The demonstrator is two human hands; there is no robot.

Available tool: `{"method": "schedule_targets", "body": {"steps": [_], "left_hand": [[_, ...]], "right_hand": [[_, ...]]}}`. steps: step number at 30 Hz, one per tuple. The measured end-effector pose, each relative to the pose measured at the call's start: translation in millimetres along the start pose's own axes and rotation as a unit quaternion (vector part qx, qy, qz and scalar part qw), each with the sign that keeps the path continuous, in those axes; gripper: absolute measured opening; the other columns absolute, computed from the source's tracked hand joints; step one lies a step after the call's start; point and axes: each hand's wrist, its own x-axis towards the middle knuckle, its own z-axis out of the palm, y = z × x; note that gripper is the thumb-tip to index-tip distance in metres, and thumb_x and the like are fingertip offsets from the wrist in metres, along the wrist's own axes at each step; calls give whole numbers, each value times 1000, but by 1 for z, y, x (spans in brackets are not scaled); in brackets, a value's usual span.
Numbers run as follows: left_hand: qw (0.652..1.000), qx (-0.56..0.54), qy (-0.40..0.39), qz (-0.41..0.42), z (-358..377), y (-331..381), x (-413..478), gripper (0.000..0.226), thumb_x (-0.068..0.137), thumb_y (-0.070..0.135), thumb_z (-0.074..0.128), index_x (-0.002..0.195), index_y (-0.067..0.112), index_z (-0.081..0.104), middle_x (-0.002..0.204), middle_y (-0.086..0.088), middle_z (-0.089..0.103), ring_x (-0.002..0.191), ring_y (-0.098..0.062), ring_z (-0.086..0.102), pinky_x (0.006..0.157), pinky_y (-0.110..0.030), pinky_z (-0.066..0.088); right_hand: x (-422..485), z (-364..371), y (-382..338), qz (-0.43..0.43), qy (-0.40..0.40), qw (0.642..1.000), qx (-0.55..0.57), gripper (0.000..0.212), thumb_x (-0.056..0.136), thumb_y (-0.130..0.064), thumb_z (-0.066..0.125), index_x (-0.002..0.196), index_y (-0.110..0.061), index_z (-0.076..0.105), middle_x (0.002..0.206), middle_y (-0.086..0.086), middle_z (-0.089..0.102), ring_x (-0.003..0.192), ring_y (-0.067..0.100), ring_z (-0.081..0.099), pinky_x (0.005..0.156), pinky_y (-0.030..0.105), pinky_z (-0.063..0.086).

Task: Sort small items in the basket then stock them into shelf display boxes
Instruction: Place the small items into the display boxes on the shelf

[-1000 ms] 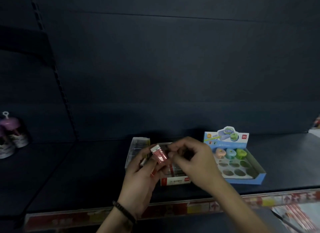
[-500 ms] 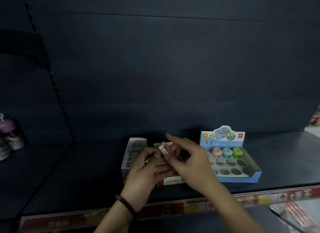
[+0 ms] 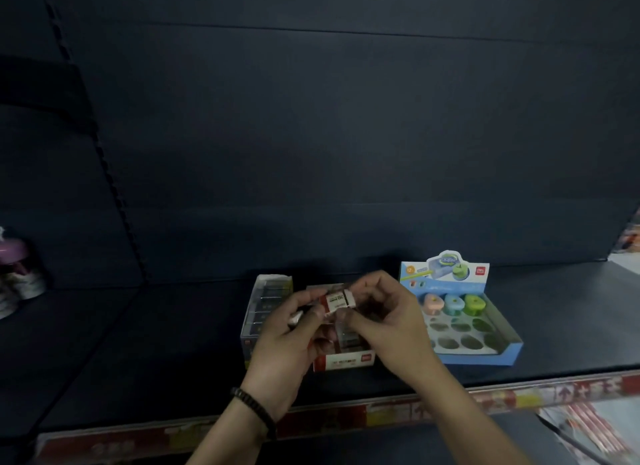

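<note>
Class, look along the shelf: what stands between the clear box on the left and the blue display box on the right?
In the head view, a red-and-white box stands there, partly behind both hands.

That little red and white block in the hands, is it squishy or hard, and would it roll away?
The little block looks like a wrapped eraser, so it is probably firm with slight give. Its flat sides and corners suggest it would slide, not roll. Both the left hand and right hand hold it by fingertips alone, so it is likely light.

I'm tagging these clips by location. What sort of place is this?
Probably a stationery shop aisle: a dark retail shelf with a price-label strip along its edge, and a blue display box with slots holding small coloured items.
</note>
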Motion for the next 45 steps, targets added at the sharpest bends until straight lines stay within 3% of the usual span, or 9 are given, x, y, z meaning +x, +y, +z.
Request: {"method": "schedule_targets", "body": {"steps": [4,10,19,27,30,32,35,39,45], "left_hand": [[999,23,18,23,0,-2,4,26,98,3,68,113,22,77,95,-13,77,75,-19,65,72,-32,59],[997,68,-5,-21,-1,4,6,19,103,15,64,116,25,75,93,-13,80,66,-18,70,68,-34,56],[993,107,50,15,5,-1,9,16,94,13,76,109,13,71,88,-9,79,60,-20,70,56,-33,56],[979,197,40,30,-3,-6,10,7,104,26,64,110,25,67,92,2,80,56,-18,67,51,-26,50],[976,210,54,15,-9,-9,7,8,105,32,61,110,32,66,93,7,77,75,-6,71,65,-24,57],[975,216,49,0,-12,-10,2,11,103,31,64,113,34,61,103,8,72,88,-8,72,73,-27,57],[988,151,-8,-33,-16,-9,-5,31,89,21,61,119,29,54,98,3,62,78,-9,57,66,-27,47],[991,130,-1,-11,-20,-9,-4,34,100,-1,50,120,25,60,98,1,69,73,-9,59,67,-28,48],[986,159,6,57,-21,9,-14,25,100,3,65,113,24,69,102,2,77,93,-13,76,79,-22,60]], "right_hand": [[-1,3,1,3,29,999,-25,30,85,6,82,106,-16,79,90,3,78,80,20,72,77,33,59],[-5,1,1,-48,11,987,-150,55,78,-32,86,131,-28,75,96,-9,67,91,17,71,83,17,53],[-6,-6,-4,-101,-78,951,-282,57,91,-16,74,147,-22,64,117,-14,51,111,5,61,95,11,45],[2,-13,3,-108,-37,932,-344,40,84,-3,76,110,-32,81,108,-20,67,105,4,63,92,13,46],[18,-24,8,-80,-23,907,-412,38,76,-3,79,101,-31,80,99,-18,72,95,12,64,84,10,39],[32,-27,12,-57,-44,888,-454,30,77,-6,76,99,-26,81,100,-9,77,95,19,67,84,21,45],[47,-23,22,-10,-126,849,-513,16,82,-12,69,91,-22,77,96,-2,77,93,24,71,81,33,53],[61,-12,33,29,-191,797,-572,8,94,-18,67,98,-19,74,107,4,76,99,25,72,82,35,57],[70,-6,41,16,-206,762,-614,11,97,-17,65,101,-16,75,106,6,76,98,25,73,82,34,57]]}}
